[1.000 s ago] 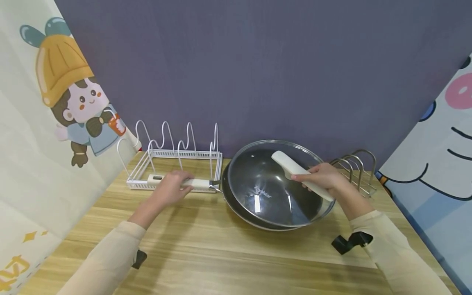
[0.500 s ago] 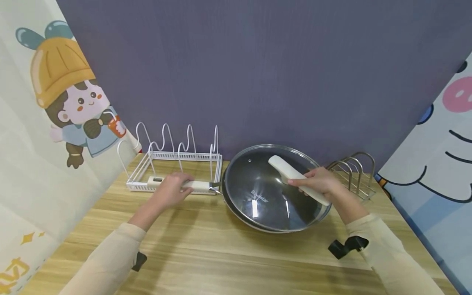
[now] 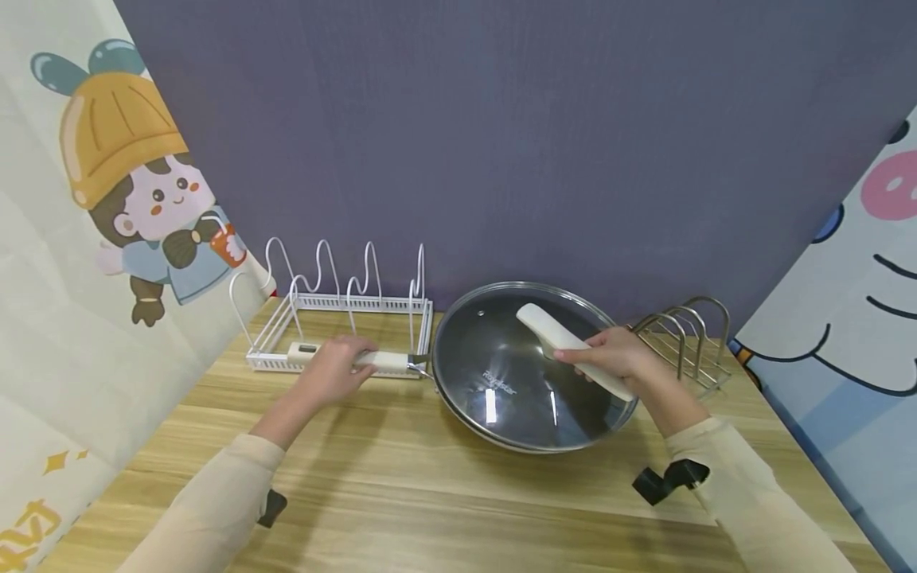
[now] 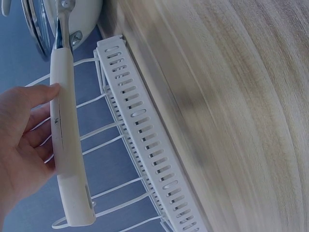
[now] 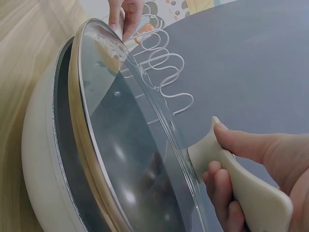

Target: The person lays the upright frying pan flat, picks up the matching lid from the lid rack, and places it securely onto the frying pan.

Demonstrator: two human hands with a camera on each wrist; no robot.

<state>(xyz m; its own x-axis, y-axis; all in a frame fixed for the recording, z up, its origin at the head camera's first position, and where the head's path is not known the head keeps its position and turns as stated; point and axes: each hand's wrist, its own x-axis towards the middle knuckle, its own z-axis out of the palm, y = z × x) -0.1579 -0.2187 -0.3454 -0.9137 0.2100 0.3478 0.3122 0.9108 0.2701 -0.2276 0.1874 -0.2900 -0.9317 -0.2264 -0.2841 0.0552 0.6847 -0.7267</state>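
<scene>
A frying pan, cream outside and dark inside, stands on the wooden table. Its cream handle points left over the front edge of the white rack, and my left hand grips it. Over the pan is a round glass lid with a metal rim and a long cream handle. My right hand grips that lid handle. In the right wrist view a gap shows between the lid's rim and the pan's rim on the near side; at the far side I cannot tell whether they touch.
The white wire rack with upright loops stands behind the pan handle at left. A gold-coloured wire rack is close to the right of the pan. A dark wall rises behind the wooden table.
The right hand has brought the glass lid left and slightly toward me, so that it covers more of the pan. The left hand keeps its hold on the pan handle.
</scene>
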